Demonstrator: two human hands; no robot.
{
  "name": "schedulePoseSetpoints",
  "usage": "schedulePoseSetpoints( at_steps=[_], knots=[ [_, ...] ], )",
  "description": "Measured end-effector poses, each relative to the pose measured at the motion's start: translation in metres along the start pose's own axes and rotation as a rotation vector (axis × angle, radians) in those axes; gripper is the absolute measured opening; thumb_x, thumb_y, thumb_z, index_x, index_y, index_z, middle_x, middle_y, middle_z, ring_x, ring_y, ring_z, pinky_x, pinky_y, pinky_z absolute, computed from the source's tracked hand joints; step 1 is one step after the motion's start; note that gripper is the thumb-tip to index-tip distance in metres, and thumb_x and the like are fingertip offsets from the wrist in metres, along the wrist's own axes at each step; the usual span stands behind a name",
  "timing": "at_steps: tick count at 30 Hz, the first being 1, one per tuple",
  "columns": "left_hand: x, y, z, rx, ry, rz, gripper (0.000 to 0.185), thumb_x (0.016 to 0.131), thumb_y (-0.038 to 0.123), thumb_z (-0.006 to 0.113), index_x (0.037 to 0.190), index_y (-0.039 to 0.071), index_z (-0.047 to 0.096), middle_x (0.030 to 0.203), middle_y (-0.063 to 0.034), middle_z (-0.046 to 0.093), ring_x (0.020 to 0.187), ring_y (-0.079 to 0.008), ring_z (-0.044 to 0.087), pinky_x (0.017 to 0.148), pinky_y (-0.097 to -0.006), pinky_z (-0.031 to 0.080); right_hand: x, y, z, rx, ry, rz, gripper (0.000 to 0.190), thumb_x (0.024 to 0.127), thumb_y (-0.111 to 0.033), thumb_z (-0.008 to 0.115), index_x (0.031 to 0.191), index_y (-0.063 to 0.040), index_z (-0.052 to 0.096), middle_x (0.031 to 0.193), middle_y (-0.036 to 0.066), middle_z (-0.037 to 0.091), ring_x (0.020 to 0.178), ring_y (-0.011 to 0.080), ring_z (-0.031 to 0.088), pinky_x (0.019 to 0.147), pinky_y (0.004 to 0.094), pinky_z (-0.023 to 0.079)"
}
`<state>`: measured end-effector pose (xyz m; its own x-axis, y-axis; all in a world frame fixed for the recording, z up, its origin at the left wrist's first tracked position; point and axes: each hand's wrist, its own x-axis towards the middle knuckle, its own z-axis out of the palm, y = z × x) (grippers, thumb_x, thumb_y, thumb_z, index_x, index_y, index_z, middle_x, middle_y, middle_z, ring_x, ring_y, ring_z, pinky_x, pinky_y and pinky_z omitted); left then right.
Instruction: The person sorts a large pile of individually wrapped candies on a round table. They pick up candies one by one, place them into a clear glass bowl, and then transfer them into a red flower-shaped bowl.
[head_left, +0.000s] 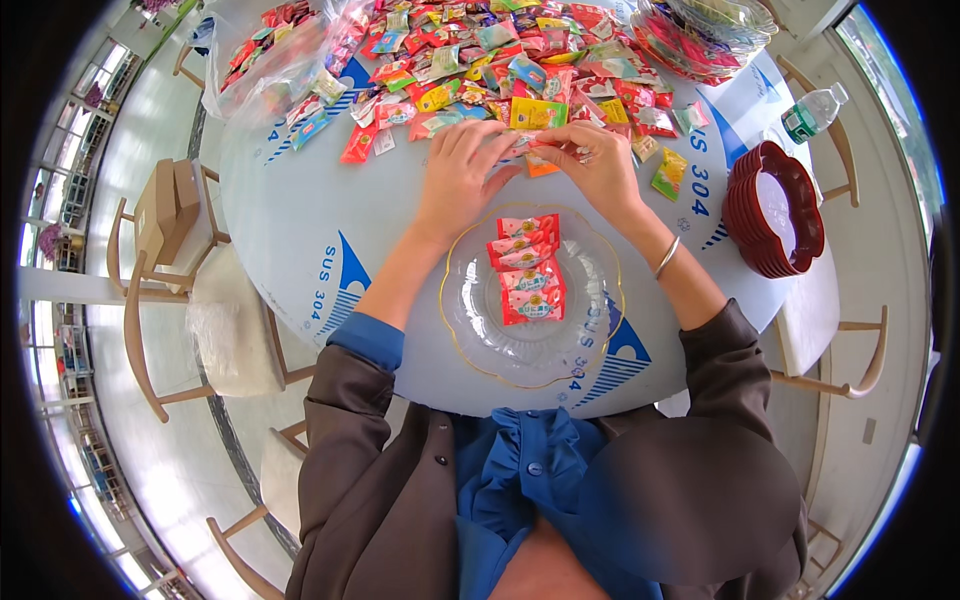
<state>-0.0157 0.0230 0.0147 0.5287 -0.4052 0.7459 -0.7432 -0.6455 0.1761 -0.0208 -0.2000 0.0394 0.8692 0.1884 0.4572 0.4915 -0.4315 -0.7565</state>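
Observation:
At the near edge of a heap of wrapped candies (480, 45), my two hands meet over a pink candy packet (517, 150). The fingertips of my right hand (596, 169) pinch the packet's right end. My left hand (461, 176) reaches to its other side, fingers spread and touching it; whether they grip it is partly hidden. Below my hands stands a clear scalloped plate with a gold rim (442, 300). Several red-and-pink candy packets (532, 292) lie on it in an overlapping column.
Stacked dark red scalloped trays (810, 217) and a water bottle (814, 112) stand on the right. Clear plastic dishes (712, 34) are stacked behind them. A plastic bag of candies (270, 67) sits at the back left. Wooden chairs (232, 322) surround the film-covered table (277, 217).

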Motion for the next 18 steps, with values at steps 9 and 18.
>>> schedulePoseSetpoints(
  at_steps=[9, 18],
  knots=[
    [-0.002, 0.006, -0.004, -0.567, -0.171, -0.562, 0.019, 0.097, 0.023, 0.076, 0.097, 0.005, 0.073, 0.086, -0.0043, 0.072, 0.075, -0.0138, 0.063, 0.070, -0.0302, 0.049, -0.002, 0.007, 0.007, 0.154, -0.049, 0.199, 0.019, 0.100, -0.017, 0.073, 0.108, 0.000, 0.076, 0.080, 0.009, 0.075, 0.065, 0.0159, 0.067, 0.065, 0.0302, 0.053],
    [-0.010, 0.003, 0.010, -0.819, 0.002, -0.680, 0.025, 0.100, 0.026, 0.074, 0.107, 0.001, 0.075, 0.085, 0.0014, 0.069, 0.072, -0.0055, 0.056, 0.065, -0.0263, 0.046, 0.000, 0.011, 0.006, 0.079, -0.087, 0.180, 0.022, 0.100, -0.021, 0.073, 0.101, 0.001, 0.073, 0.082, 0.009, 0.075, 0.066, 0.0119, 0.064, 0.063, 0.0305, 0.050]
  ],
)
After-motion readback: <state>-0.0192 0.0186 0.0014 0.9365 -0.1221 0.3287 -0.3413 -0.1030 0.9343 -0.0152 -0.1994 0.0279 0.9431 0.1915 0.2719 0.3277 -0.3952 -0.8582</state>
